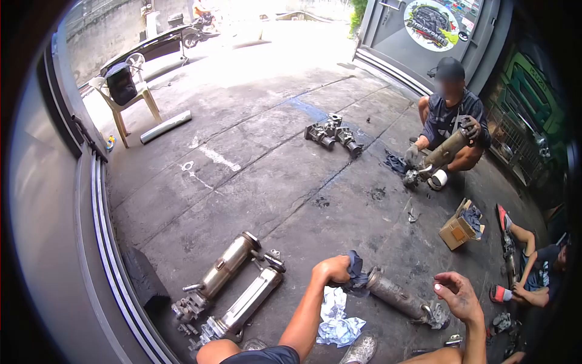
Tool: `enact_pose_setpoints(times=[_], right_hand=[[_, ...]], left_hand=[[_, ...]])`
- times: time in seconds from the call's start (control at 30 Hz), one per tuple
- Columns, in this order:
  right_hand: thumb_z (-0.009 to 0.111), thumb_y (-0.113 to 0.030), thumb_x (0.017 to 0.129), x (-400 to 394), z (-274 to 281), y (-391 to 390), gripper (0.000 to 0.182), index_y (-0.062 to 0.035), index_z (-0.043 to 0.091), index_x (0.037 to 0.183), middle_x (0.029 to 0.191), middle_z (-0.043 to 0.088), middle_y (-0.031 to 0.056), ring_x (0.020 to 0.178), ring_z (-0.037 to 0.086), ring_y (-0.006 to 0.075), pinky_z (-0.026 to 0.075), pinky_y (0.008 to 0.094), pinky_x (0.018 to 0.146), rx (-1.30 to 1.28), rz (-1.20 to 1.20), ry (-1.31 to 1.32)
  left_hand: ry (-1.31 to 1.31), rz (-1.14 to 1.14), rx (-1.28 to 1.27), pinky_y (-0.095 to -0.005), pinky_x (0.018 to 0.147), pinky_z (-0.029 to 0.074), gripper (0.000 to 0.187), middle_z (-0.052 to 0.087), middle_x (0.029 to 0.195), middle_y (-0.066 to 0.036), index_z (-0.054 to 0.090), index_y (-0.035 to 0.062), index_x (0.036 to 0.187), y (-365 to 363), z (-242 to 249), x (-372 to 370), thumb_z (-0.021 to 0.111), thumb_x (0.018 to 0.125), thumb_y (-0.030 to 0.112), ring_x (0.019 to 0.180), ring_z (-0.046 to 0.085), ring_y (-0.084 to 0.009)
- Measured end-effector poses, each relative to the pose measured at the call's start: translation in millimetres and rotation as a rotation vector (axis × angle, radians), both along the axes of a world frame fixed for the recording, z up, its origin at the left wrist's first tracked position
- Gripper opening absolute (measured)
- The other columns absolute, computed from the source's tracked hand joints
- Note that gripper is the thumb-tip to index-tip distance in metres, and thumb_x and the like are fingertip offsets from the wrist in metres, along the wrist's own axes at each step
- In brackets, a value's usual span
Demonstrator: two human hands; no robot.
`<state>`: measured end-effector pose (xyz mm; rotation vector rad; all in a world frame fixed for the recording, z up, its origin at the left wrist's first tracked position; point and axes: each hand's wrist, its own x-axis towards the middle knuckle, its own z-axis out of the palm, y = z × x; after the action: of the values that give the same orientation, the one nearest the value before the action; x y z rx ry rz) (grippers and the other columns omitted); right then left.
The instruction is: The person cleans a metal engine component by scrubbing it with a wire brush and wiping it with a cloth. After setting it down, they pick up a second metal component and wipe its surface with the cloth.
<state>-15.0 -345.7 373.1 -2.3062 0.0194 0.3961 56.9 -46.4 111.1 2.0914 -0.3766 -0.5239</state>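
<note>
My left hand [334,269] is closed on a dark cloth [356,264], at the upper left end of a cylindrical metal engine part [397,293]. This part lies on the floor before me, its surface brownish and stained. Over its right end, my right hand [459,296] is raised with the fingers loosely bent and apart, holding nothing visible; its skin is smudged. Crumpled pale paper [339,318] rests below my left hand, near my shoe [362,350]. Left of my arm lie a cleaner cylindrical metal part [229,265] and a flat-sided one [251,301].
A co-worker [451,115] squats ahead, holding a similar metal cylinder [447,150]. Another person [539,273] sits at right. A cardboard box [458,230] with dark cloths stands between us. Several metal fittings [333,133] lie mid-floor. A chair [124,100] stands left, by a silver tube [165,126].
</note>
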Motion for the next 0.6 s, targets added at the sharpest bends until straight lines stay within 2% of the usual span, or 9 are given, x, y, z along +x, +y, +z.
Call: enact_pose_setpoints(times=[0.07, 0.13, 0.17, 0.2, 0.27, 0.33, 0.4, 0.5, 0.6], right_hand=[[0.075, -0.014, 0.095, -6.9, 0.4, -5.9, 0.032, 0.0037, 0.066, 0.12, 0.102, 0.072, 0.0081, 0.092, 0.068, 0.0142, 0.056, 0.0283, 0.083, 0.043, -0.032, 0.047], [0.075, -0.014, 0.095, -12.3, 6.3, -6.9, 0.032, 0.0037, 0.066, 0.121, 0.099, 0.072, 0.0073, 0.088, 0.069, 0.0136, 0.057, 0.0277, 0.08, 0.07, -0.048, 0.127], [0.076, -0.017, 0.095, -14.2, 3.1, -10.0, 0.034, 0.0031, 0.067, 0.12, 0.095, 0.072, 0.006, 0.082, 0.068, 0.012, 0.056, 0.0265, 0.076, 0.061, -0.027, 0.132], [0.076, -0.017, 0.094, -17.0, 0.9, -8.5, 0.034, 0.0026, 0.067, 0.12, 0.095, 0.072, 0.0056, 0.082, 0.068, 0.0114, 0.056, 0.0264, 0.076, 0.019, -0.001, 0.144], [0.078, -0.019, 0.094, -21.6, 4.3, -2.0, 0.036, 0.0017, 0.068, 0.121, 0.094, 0.072, 0.0049, 0.082, 0.067, 0.0103, 0.056, 0.026, 0.075, -0.082, 0.045, 0.15], [0.078, -0.026, 0.094, -26.6, 11.2, 9.5, 0.04, -0.0003, 0.068, 0.123, 0.095, 0.072, 0.0042, 0.083, 0.066, 0.0095, 0.055, 0.027, 0.076, -0.136, 0.161, 0.153], [0.077, -0.029, 0.095, -27.7, 20.1, 22.0, 0.042, -0.0003, 0.068, 0.124, 0.096, 0.073, 0.0054, 0.082, 0.067, 0.0097, 0.055, 0.0266, 0.076, -0.159, 0.172, 0.281], [0.078, -0.032, 0.095, -27.6, 15.2, 17.4, 0.047, -0.0003, 0.066, 0.127, 0.096, 0.074, 0.0055, 0.082, 0.068, 0.0105, 0.055, 0.0277, 0.075, -0.119, 0.183, 0.341], [0.075, -0.038, 0.096, -28.1, 19.5, 17.4, 0.049, -0.0021, 0.066, 0.129, 0.096, 0.074, 0.005, 0.086, 0.068, 0.0117, 0.055, 0.0292, 0.076, -0.168, 0.227, 0.337]], left_hand=[[0.12, -0.057, -0.109, -0.0331, 0.083, 0.056, 0.035, 0.075, 0.099, -0.008, 0.072, 0.0032, 0.109, 19.0, -6.2, 10.9, 0.082, 0.077, 0.014, 0.096, 0.07, -0.0156], [0.092, 0.127, -0.723, -0.0308, 0.088, 0.053, 0.04, 0.073, 0.106, -0.003, 0.068, 0.0058, 0.117, 30.4, 5.0, 7.9, 0.084, 0.081, 0.013, 0.099, 0.066, -0.0123], [0.054, 0.275, -0.807, -0.0311, 0.093, 0.052, 0.045, 0.072, 0.113, -0.001, 0.064, 0.0088, 0.126, 24.2, -11.8, 16.3, 0.083, 0.086, 0.012, 0.104, 0.065, -0.0137], [0.13, 0.395, -0.829, -0.0325, 0.089, 0.054, 0.039, 0.074, 0.107, -0.005, 0.068, 0.0068, 0.118, 20.3, -8.5, 22.8, 0.083, 0.083, 0.013, 0.1, 0.067, -0.0145], [0.08, 0.329, 0.214, -0.0344, 0.084, 0.055, 0.034, 0.076, 0.1, -0.009, 0.071, 0.0052, 0.11, 18.8, -21.1, 34.4, 0.081, 0.079, 0.015, 0.095, 0.069, -0.0158], [-0.048, 0.307, 0.012, -0.0377, 0.084, 0.055, 0.031, 0.074, 0.095, -0.019, 0.072, 0.0046, 0.105, 33.9, -6.2, 11.1, 0.076, 0.075, 0.009, 0.094, 0.072, -0.0299], [-0.013, 0.322, -0.774, -0.0338, 0.079, 0.055, 0.025, 0.076, 0.093, -0.013, 0.072, 0.0025, 0.109, 40.3, -19.4, 8.3, 0.073, 0.084, 0.004, 0.085, 0.071, -0.0181], [-0.202, 0.719, -0.563, -0.0303, 0.073, 0.052, 0.026, 0.071, 0.088, 0.0, 0.071, 0.0016, 0.109, 42.4, -49.1, 38.5, 0.079, 0.085, 0.005, 0.085, 0.064, -0.0098], [-0.116, 0.563, 0.233, -0.0329, 0.076, 0.056, 0.028, 0.077, 0.091, -0.01, 0.072, 0.0027, 0.113, 68.1, -3.5, 26.3, 0.072, 0.085, 0.001, 0.082, 0.069, -0.0131]])
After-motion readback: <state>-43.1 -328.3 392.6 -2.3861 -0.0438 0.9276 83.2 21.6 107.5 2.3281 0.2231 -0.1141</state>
